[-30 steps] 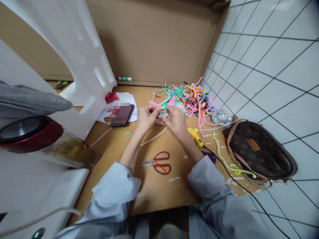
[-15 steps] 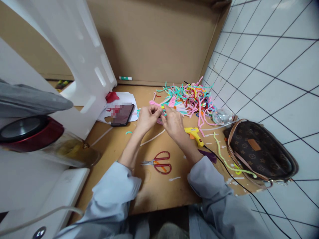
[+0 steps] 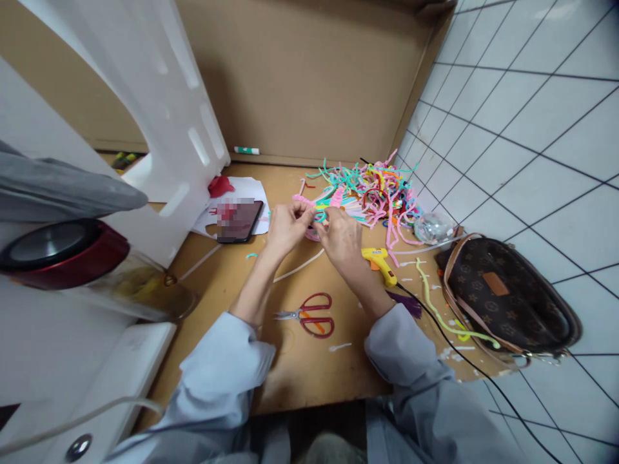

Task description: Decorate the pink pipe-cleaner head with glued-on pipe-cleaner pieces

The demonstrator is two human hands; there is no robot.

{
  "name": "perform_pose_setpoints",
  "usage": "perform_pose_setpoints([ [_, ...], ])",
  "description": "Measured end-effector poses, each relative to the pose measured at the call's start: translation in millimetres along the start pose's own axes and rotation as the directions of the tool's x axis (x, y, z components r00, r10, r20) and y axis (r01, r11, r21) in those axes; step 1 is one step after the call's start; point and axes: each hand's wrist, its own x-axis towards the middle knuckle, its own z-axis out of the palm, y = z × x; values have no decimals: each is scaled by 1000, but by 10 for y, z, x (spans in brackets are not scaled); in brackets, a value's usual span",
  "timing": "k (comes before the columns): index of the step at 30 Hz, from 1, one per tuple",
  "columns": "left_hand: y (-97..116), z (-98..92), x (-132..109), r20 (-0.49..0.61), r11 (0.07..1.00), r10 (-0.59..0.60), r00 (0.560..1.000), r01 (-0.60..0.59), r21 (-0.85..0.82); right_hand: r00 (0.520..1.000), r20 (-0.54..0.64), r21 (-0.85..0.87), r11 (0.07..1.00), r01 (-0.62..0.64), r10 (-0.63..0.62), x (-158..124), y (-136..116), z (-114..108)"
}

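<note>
Together the left hand (image 3: 286,227) and right hand (image 3: 342,238) pinch a pink pipe cleaner (image 3: 309,209) beside the colourful pile (image 3: 372,190).

On my feed, red scissors (image 3: 309,314) lie flat on the wooden board (image 3: 309,377). I see a yellow glue gun (image 3: 380,263) near them, farther right. A phone (image 3: 238,220) rests on white paper (image 3: 252,191), and a brown handbag (image 3: 507,293) sits at the board's right edge.
</note>
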Motion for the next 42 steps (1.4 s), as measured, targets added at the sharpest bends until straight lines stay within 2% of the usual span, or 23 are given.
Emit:
perform_pose_setpoints([
  [5, -7, -36, 15, 41, 999, 2, 999, -4, 39, 997, 75, -38, 999, 3, 0, -6, -57, -72],
  [10, 72, -84, -3, 73, 987, 5, 997, -17, 161, 992, 123, -55, 998, 18, -11, -13, -77, -118],
  [18, 125, -92, -13, 81, 953, 1, 997, -26, 302, 991, 128, -82, 995, 50, -40, -20, -96, -111],
  [30, 78, -89, -1, 98, 926, -15, 995, -23, 376, 988, 150, -109, 993, 54, -37, -31, -129, -154],
  [42, 72, -60, -10, 89, 918, -1, 996, -34, 394, 975, 224, -174, 984, 42, -2, -47, -160, -187],
])
